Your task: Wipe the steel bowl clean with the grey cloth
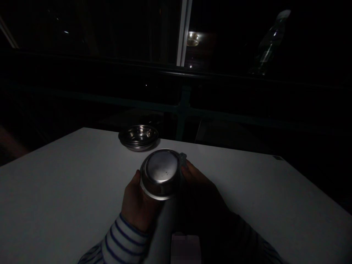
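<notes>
Over the white table, a shiny metal bowl (163, 168) is held tilted with its underside facing up. My left hand (139, 201) is closed on the bowl's left side, the thumb against its rim. At the opposite side my right hand (202, 183) lies mostly in deep shadow. Between its fingertips and the bowl's edge shows a small grey, textured cloth-like piece (183, 158), pressed to the metal. Past the held bowl sits a stack of several similar metal bowls (139, 137), open side up.
The white table (68, 172) spans the lower view. Behind it runs a dark ledge, with a clear plastic bottle (271, 44) at the upper right. A pale window frame (183, 33) rises in the background. The surroundings are very dark.
</notes>
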Demonstrator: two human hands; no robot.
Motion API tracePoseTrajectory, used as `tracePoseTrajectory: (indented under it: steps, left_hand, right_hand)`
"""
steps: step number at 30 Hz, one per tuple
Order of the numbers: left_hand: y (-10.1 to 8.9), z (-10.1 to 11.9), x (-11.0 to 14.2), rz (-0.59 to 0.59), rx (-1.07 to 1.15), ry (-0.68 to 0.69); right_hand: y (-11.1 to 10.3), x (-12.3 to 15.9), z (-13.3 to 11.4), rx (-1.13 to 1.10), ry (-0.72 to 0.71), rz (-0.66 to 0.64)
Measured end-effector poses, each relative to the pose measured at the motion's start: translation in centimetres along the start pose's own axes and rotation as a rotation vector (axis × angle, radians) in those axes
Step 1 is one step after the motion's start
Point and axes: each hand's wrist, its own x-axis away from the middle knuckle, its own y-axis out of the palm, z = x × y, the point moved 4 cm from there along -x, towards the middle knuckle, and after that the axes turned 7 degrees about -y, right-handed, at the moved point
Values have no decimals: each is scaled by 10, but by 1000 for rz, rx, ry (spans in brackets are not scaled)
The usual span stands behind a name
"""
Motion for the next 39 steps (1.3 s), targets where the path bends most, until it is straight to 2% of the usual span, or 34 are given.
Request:
tracePoseTrajectory:
  steps: [3,6,13,16,21,27,29,34,39]
  left_hand:
    - [0,3,1,48,22,48]
    - [2,5,1,49,59,65]
    - [0,1,-1,59,60,42]
    - [2,-6,2,15,21,-45]
    - [7,-17,9,59,18,-141]
    - [12,-26,13,121,135,-280]
    - [12,-27,11,97,109,-235]
    - [11,-26,7,84,-54,8]
    - [17,-26,13,114,-102,44]
  right_hand:
    - [10,9,1,115,-114,78]
    - [13,14,-2,194,-227,156]
    - [12,13,-16,217,-365,55]
    - [17,15,-20,216,-431,56]
    - [23,16,-26,134,-391,-12]
    - [13,11,-33,155,-364,-18]
    - [9,9,-34,156,-367,0]
    - [4,6,-33,171,-311,66]
    - [-1,2,-18,192,-165,137]
